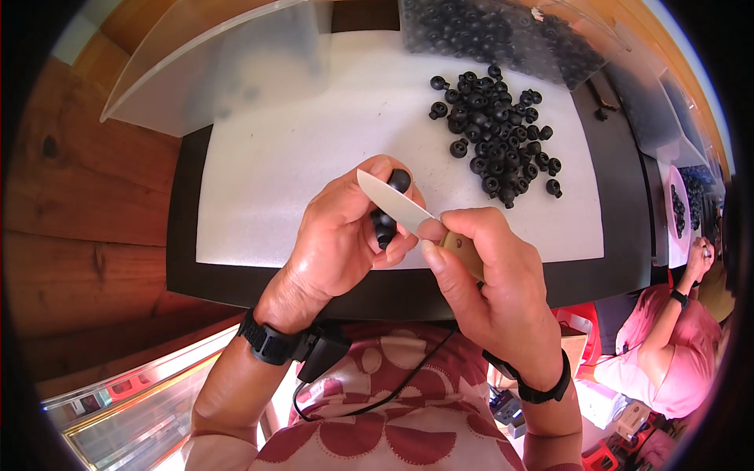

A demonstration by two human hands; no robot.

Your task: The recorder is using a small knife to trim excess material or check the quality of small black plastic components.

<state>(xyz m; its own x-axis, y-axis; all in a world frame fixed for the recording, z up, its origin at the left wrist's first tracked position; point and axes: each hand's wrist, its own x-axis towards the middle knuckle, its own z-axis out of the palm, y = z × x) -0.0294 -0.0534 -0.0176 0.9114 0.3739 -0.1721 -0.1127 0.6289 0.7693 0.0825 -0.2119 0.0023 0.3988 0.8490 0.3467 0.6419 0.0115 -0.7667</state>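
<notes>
My left hand (338,224) is closed around a small black rubber part (384,228) with a round head and a narrow stem. Its fingers hide some of the part, so I cannot tell whether they hold one piece or two. My right hand (499,275) grips a knife (400,206) by its tan handle. The pale blade points up and left and lies across the black part; whether it touches is unclear. Beyond my hands, a heap of similar black parts (495,129) rests on the white sheet (275,157) covering the dark table.
A clear bin (503,39) full of black parts stands at the back right. Another translucent bin (228,71) stands at the back left. On the right, a co-worker's hand (699,259) is near a pink basin (676,204) with black parts. Brown wooden boards (86,220) line the left side.
</notes>
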